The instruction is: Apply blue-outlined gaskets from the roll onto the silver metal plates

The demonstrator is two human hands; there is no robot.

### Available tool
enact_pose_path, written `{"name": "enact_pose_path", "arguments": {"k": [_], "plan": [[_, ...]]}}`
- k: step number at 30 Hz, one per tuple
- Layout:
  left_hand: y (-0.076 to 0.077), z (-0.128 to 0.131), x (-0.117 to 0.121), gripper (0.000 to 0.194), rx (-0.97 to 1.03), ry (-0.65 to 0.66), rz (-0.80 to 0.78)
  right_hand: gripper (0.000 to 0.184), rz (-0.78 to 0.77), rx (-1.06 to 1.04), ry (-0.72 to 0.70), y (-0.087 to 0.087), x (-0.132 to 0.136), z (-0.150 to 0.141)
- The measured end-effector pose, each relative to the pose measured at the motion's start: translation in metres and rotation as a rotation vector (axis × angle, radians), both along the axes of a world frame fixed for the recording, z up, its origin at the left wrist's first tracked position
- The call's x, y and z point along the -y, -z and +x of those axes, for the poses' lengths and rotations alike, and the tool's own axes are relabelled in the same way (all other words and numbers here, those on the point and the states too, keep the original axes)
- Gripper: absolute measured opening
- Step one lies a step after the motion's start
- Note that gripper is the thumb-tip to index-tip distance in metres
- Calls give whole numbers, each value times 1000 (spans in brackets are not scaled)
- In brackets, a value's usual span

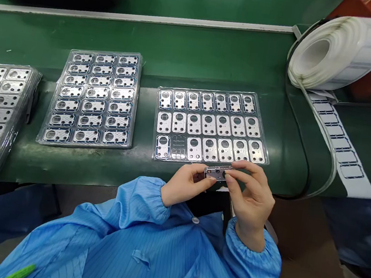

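Left hand (186, 185) and right hand (249, 198) have their fingers pinched narrow on a small silver rectangular metal plate (217, 173), just below a clear plastic tray (155, 125) of silver plates (210, 124).

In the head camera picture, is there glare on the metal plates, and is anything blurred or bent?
Head view: the metal plates show mild glare; the green belt seems to curve from lens distortion; the left hand and right hand look sharp, without motion blur.

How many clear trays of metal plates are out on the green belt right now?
3: the left tray, cut off by the picture edge; the middle tray; the right tray. More may be hidden stacked underneath, especially on the left.
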State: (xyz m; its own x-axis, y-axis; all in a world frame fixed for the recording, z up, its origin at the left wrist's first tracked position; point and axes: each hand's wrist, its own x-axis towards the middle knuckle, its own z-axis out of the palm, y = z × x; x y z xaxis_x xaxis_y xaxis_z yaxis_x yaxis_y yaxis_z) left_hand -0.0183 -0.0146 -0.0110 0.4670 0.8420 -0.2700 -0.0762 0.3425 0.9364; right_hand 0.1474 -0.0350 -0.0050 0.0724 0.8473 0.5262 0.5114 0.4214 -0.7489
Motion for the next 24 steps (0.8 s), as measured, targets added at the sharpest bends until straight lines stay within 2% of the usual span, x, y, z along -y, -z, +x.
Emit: {"name": "enact_pose_path", "arguments": {"k": [7, 16, 21, 24], "plan": [[0, 0, 0, 36, -4, -4, 17, 15, 19, 44, 42, 2, -2, -1], [1, 0, 2, 24, -54, -18, 84, 12, 89, 175, 113, -2, -3, -3], [1, 1, 2, 16, -105, -17, 139, 31, 178, 287, 156, -3, -3, -4], [-1, 0, 2, 16, -68, -22, 115, 40, 194, 238, 154, 0, -1, -3]]}}
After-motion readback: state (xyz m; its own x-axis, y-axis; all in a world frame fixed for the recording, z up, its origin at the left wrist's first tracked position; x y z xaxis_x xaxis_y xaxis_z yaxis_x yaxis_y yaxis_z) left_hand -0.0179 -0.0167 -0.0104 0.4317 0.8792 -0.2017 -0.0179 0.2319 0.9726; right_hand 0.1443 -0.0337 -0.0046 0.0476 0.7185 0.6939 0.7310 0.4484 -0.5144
